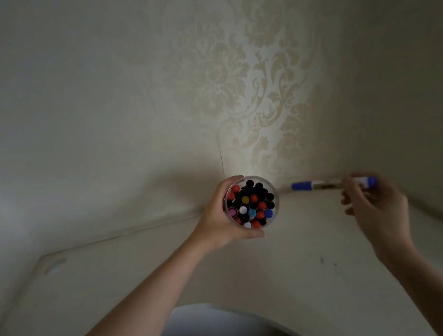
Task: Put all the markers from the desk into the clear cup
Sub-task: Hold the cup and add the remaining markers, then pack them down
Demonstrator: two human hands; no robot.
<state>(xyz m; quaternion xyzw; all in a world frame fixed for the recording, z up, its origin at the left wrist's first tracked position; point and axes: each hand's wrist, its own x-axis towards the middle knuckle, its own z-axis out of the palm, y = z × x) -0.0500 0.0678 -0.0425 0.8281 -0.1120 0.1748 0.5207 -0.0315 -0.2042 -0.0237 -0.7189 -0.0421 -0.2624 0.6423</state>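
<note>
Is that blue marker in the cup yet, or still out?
Still out. The blue marker lies level in the right hand's fingers, beside the clear cup, which the left hand grips, already packed with markers.

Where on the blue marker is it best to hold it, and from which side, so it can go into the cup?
Hold the blue marker near its right end, from below, as the right hand does. It lies level, its free left end pointing toward the cup, which the left hand holds.
</note>
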